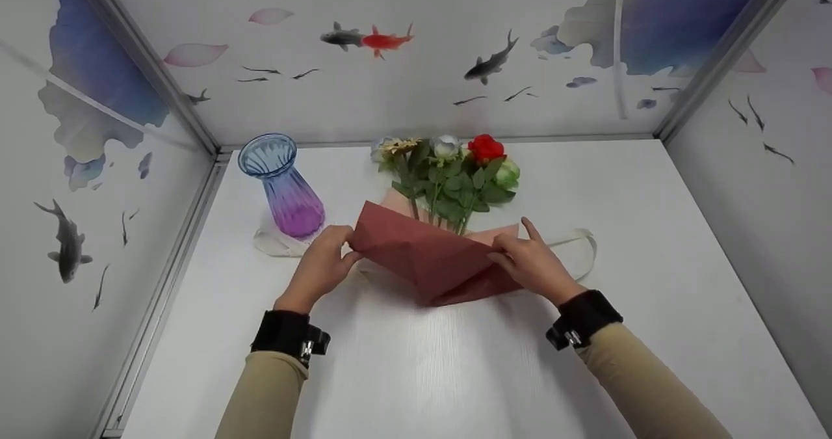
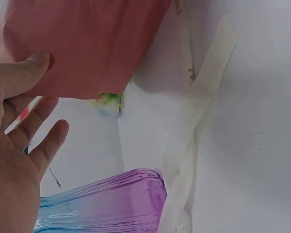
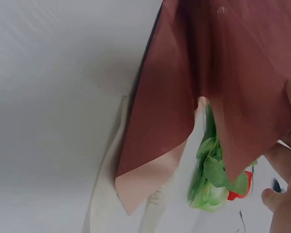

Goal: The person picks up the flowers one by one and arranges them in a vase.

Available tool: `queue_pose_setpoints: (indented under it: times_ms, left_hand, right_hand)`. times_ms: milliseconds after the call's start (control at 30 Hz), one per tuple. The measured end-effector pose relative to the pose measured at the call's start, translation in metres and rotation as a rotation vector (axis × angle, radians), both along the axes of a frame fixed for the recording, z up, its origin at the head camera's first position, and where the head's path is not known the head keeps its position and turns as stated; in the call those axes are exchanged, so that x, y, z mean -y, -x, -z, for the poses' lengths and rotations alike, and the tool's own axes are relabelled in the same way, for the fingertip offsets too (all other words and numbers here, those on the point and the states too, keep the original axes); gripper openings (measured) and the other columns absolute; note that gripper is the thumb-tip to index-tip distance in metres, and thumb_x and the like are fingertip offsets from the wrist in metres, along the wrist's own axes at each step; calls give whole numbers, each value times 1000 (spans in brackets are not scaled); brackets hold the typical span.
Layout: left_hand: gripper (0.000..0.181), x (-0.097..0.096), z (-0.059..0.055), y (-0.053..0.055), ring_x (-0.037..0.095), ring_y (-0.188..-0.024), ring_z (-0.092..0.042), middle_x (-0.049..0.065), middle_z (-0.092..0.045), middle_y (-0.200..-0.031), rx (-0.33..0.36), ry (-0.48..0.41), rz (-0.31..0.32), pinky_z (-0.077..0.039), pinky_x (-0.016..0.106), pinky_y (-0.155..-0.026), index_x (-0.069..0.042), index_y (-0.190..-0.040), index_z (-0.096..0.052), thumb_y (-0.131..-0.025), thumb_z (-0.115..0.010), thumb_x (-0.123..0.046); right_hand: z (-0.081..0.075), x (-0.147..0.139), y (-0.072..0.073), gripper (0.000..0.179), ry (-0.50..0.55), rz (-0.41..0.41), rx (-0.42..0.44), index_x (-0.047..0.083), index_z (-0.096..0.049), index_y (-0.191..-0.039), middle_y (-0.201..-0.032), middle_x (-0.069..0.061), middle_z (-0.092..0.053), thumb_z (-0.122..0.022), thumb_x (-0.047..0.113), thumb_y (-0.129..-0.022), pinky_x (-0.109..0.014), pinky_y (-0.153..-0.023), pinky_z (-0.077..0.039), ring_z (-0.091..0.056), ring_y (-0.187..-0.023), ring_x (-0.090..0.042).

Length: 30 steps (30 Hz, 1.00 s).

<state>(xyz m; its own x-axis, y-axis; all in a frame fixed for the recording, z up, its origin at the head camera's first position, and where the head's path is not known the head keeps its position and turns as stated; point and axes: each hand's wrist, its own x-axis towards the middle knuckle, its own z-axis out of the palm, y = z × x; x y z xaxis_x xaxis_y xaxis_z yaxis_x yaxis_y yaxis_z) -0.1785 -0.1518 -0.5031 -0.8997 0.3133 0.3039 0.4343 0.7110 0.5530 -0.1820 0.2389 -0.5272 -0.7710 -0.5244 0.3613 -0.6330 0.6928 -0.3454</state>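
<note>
1. Left hand [image 1: 322, 263]: pinches the left corner of the red wrapping paper [image 1: 416, 250], thumb in front.
2. Right hand [image 1: 533, 263]: pinches the paper's upper right edge, one finger raised.
3. Flowers [image 1: 455, 179]: stems descend behind the paper's front fold, between the hands. Long axis points away from the person, blooms at the far end. The right fingertips are nearer the visible stems.
4. Ribbon [image 1: 590, 244]: loops out beyond the right hand.
5. Limits: vase [image 1: 296, 205] beyond the left hand; back wall [image 1: 422, 101] behind the blooms. Tabletop [image 1: 650, 335] extends rightward and toward the person.
</note>
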Motion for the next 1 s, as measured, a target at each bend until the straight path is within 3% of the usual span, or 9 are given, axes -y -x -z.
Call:
queue_pose_setpoints:
  times_ms: [100, 300, 500, 667, 1000]
  left_hand:
    - [21, 2, 6, -1, 26, -92, -60, 8, -65, -92, 27, -31, -8, -50, 44, -82, -7, -89, -60, -85, -80, -1]
    - [20, 0, 17, -3, 23, -89, -62, 6, -68, -91, 82, -126, -11, -51, 45, -81, -8, -90, -62, -85, -81, -4]
    - [27, -7, 29, -4, 30, -113, -68, 11, -75, -113, 202, -233, 3, -51, 52, -99, -7, -109, -68, -86, -82, -10]
    - [38, -17, 38, -6, 31, -124, -63, 13, -71, -126, 260, -216, 44, -48, 50, -105, -9, -126, -66, -90, -78, -13]
    - [29, -46, 55, -6, 30, -111, -69, 17, -73, -116, 309, -73, 119, -53, 48, -97, -5, -122, -64, -96, -70, -16]
  right_hand:
    - [-7, -2, 1, 18, -2, 6, -100, 8, -58, -96, -79, -4, -66, -76, 11, -92, -66, -115, -29, -68, -66, -19]
    - [-20, -6, 4, 21, 4, -8, -260, 8, -59, -97, -85, -5, -73, -79, 9, -89, -63, -112, -36, -71, -72, -24]
    - [-30, -12, 6, 21, 42, -32, -362, 7, -64, -93, -81, -7, -72, -83, 6, -83, -64, -108, -40, -70, -73, -27]
    - [-45, -18, 4, 22, 15, -56, -416, 5, -64, -92, -80, -8, -71, -83, 4, -82, -61, -105, -45, -69, -72, -26]
    - [-69, -34, -3, 21, -58, -64, -467, 4, -66, -90, -77, -8, -70, -84, 1, -81, -49, -95, -55, -68, -68, -24]
